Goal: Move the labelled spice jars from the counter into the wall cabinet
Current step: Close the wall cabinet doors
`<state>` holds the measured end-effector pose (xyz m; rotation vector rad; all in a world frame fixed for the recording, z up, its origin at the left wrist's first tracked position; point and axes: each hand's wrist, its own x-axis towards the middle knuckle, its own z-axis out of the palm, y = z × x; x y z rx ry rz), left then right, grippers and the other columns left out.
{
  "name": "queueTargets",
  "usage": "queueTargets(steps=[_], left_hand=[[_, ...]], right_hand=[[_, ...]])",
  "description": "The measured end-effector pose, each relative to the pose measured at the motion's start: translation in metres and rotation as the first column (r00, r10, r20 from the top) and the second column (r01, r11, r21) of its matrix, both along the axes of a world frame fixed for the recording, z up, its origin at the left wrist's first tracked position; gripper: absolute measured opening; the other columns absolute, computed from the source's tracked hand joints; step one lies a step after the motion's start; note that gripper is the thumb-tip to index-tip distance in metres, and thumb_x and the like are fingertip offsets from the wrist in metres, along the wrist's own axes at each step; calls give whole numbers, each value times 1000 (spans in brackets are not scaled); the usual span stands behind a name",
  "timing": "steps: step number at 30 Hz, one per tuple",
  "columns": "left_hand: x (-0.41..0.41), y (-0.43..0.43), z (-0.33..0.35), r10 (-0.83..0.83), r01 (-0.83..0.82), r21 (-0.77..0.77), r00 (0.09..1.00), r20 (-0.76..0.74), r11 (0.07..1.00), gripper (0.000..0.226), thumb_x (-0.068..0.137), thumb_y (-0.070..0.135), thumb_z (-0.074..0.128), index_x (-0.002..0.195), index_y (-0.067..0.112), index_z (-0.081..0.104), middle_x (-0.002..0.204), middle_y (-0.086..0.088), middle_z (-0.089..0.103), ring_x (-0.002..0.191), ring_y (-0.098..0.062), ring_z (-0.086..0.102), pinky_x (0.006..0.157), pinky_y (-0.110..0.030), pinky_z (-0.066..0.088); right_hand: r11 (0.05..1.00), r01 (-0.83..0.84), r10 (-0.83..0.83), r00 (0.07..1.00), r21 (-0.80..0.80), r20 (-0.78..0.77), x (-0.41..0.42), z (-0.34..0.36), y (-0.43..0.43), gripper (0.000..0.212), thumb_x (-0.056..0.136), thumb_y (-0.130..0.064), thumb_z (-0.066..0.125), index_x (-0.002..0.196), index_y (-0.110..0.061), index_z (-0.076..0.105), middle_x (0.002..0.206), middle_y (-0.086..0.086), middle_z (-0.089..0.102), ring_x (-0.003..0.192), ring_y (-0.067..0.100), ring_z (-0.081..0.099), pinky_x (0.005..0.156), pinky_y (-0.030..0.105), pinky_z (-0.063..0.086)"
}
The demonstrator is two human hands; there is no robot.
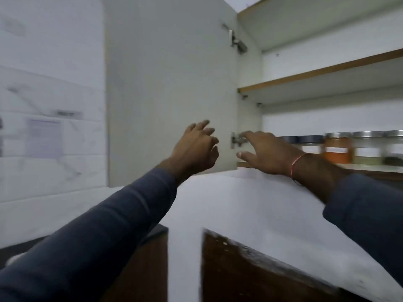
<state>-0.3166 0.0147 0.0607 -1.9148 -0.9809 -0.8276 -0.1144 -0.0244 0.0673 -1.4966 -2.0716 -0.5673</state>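
The wall cabinet stands open, its pale door [170,88] swung out to the left. Several spice jars with metal lids line its bottom shelf [370,167]; one holds orange powder [338,149], another to its right [368,147] looks pale. My left hand [196,147] is raised in front of the door's lower part, fingers loosely spread, holding nothing. My right hand [266,151] reaches to the shelf's left end near the lower hinge [236,140], fingers extended, empty. The view is blurred, so labels are unreadable.
An upper shelf [316,73] with a wooden edge shows nothing on it. A white tiled wall [50,105] lies to the left. Below are dark brown panels [250,269] and a white surface [239,203].
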Motion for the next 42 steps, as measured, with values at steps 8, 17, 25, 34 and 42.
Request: queueTargets(steps=[8, 17, 25, 34, 42], left_hand=[[-142, -46, 35, 204, -299, 238, 912, 355, 924, 66, 78, 23, 58, 142, 18, 41, 158, -18, 18, 148, -37, 8, 116, -58, 9], [-151, -50, 37, -295, 508, 67, 385, 875, 859, 42, 72, 24, 62, 112, 12, 66, 96, -1, 73, 84, -18, 71, 76, -46, 60], [-57, -105, 21, -669, 826, 290, 134, 731, 483, 44, 82, -2, 53, 122, 14, 63, 112, -5, 71, 103, -23, 68, 87, -48, 56], [155, -83, 4, -818, 941, 56, 259, 514, 333, 74, 90, 34, 62, 152, 22, 23, 162, 4, 13, 147, -3, 10, 120, -25, 18], [349, -20, -15, -652, 667, 111, 657, 378, 737, 79, 89, 53, 29, 154, 18, -2, 162, -7, -8, 148, -18, -14, 121, -43, -3]], right_hand=[[908, -372, 403, 901, 192, -161, -177, 37, 9, 58, 98, -45, 40, 150, -21, 27, 149, 15, 39, 136, 33, 37, 113, 44, 32], [885, -435, 461, 869, 164, -179, -207, 44, 3, 55, 99, -49, 34, 149, -27, 30, 147, 13, 42, 134, 30, 41, 111, 43, 35], [851, -399, 514, 766, 342, -386, -135, 54, -68, 75, 84, -73, 42, 137, -21, 48, 132, 3, 60, 116, 16, 59, 98, 34, 50], [877, -198, 447, 673, 439, -589, 58, 46, -129, 38, 91, -43, 56, 90, -7, 70, 84, 17, 72, 79, 35, 70, 70, 55, 58], [943, 103, 217, 529, 316, -820, 211, 45, -65, 39, 94, -41, 48, 81, -10, 67, 79, 5, 71, 77, 20, 66, 77, 37, 54]])
